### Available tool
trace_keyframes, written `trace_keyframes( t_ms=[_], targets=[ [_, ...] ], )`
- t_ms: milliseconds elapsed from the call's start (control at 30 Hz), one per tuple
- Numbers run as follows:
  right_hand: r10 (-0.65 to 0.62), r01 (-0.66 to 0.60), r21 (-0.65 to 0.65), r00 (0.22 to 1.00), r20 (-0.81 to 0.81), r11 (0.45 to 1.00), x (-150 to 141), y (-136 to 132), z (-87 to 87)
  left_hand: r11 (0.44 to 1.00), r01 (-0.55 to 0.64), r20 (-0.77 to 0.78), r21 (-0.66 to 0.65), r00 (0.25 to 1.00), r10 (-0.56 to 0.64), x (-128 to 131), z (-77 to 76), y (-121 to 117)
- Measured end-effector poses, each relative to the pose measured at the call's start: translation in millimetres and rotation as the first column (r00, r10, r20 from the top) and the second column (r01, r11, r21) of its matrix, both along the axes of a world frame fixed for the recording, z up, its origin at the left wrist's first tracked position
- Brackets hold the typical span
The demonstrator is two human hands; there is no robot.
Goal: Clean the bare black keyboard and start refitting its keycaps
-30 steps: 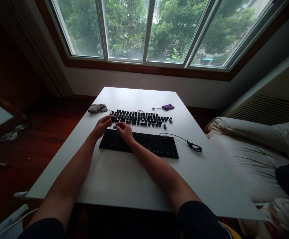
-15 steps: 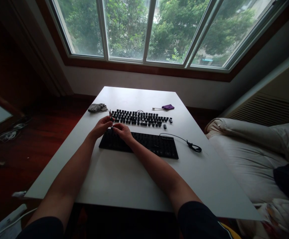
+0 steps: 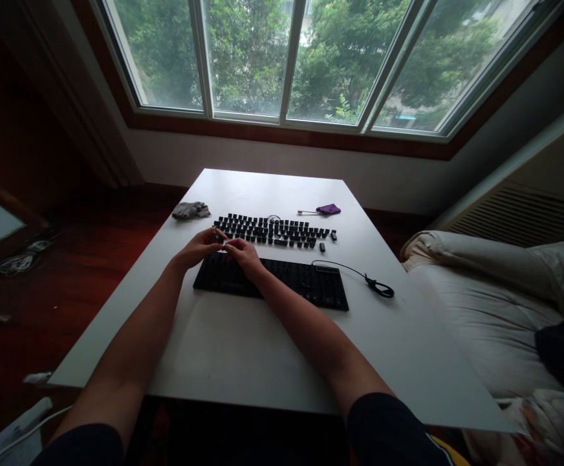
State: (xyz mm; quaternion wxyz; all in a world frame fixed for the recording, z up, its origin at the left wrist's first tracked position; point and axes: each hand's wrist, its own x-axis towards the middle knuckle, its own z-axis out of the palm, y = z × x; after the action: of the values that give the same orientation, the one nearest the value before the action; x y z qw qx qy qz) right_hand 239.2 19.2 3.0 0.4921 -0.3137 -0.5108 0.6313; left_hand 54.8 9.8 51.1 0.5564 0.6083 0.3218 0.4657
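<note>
Both hands meet at the fingertips above the left end of a black keyboard (image 3: 292,281). My left hand (image 3: 199,249) is closed, its thumb and fingers pinched together. Facing it from the right, my right hand (image 3: 244,255) is closed in a pinch too. Something small sits between the fingertips, but it is too small and dark to make out. Just beyond the hands, black keycaps (image 3: 282,231) stand loose in rows on the white table (image 3: 243,349). Part of the keyboard's upper left lies hidden under my right hand.
A grey cloth (image 3: 191,210) lies at the table's left edge. Toward the back right are a purple cloth (image 3: 329,209) and a thin stick beside it. The keyboard's bundled cable (image 3: 379,288) rests to the right. A pale sofa (image 3: 476,304) stands right of the table.
Both hands have shifted slightly to the right and their fingertips are closer together. The upright thin thing above the left fingers no longer shows. The keyboard and keycap rows look unmoved.
</note>
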Motion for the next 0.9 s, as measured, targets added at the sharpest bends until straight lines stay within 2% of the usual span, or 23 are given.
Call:
trace_keyframes(
  t_ms=[200, 400, 533, 700, 900],
  targets=[
    [-0.107, 0.107, -0.025, 0.994, 0.003, 0.994, -1.9, 0.1, -3.7, 1.0, -0.021, -0.091, 0.013, 0.996, 0.022, -0.9, 2.6, 0.7],
    [-0.197, 0.197, -0.058, 0.98, 0.012, 0.979, -4.6, -3.8, -2.7, 0.997, -0.075, -0.073, 0.016, 0.994, 0.076, 2.7, 4.7, 0.9],
    [-0.163, 0.164, -0.033, 0.986, 0.016, 0.986, -3.1, -5.5, 0.5, 0.997, -0.066, -0.019, 0.026, 0.998, 0.066, 3.6, 4.7, 1.6],
    [-0.107, 0.105, -0.083, 0.994, -0.026, 0.991, -1.1, -5.3, 7.1, 0.993, -0.117, 0.004, 0.02, 0.993, 0.117, 3.8, 1.2, 2.2],
    [-0.06, 0.057, -0.107, 0.998, -0.023, 0.993, 1.5, -4.6, 12.7, 0.993, -0.121, 0.064, -0.009, 0.991, 0.122, 8.2, -1.8, 0.6]
  ],
)
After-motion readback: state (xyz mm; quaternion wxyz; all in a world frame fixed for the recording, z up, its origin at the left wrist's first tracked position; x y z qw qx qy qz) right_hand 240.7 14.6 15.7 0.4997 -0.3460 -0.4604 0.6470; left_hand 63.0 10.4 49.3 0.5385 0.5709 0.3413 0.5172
